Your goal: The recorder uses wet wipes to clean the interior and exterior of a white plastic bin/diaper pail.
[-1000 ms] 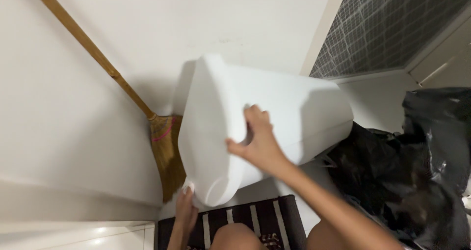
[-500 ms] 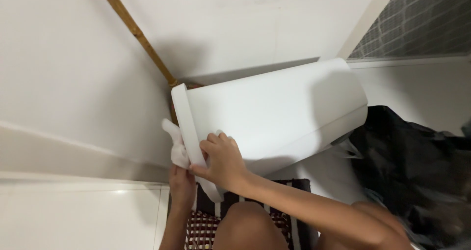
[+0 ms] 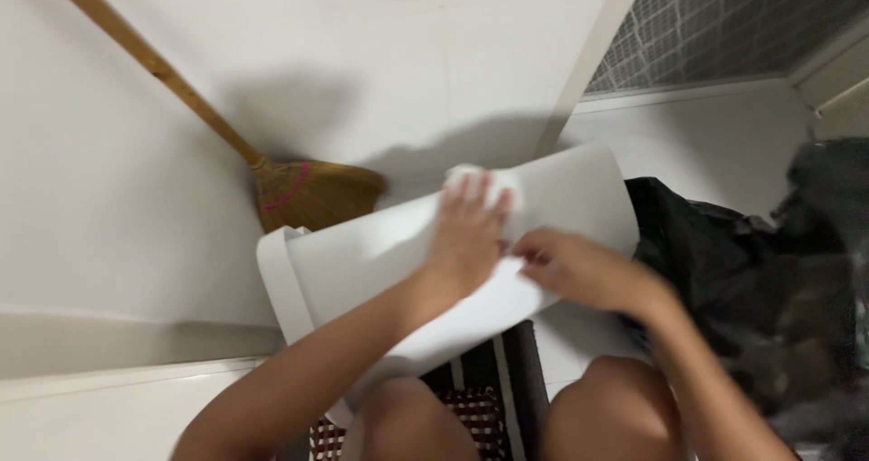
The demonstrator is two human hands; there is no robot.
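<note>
The left hand [image 3: 466, 235] pressed a white cloth [image 3: 480, 182] flat against the tipped white bin [image 3: 389, 271]. The right hand [image 3: 579, 271] gripped the bin's side. A broom [image 3: 312, 194] and black bag [image 3: 724, 271] crowded either side.

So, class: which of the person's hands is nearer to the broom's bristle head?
Left. The left hand presses a white cloth on the white bin, just right of the broom; the right hand lies farther right.

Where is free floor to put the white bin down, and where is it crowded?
Bare floor lies between the white bin and the tiled wall. Crowded: the black bag at right, the broom at left, the striped mat below.
</note>
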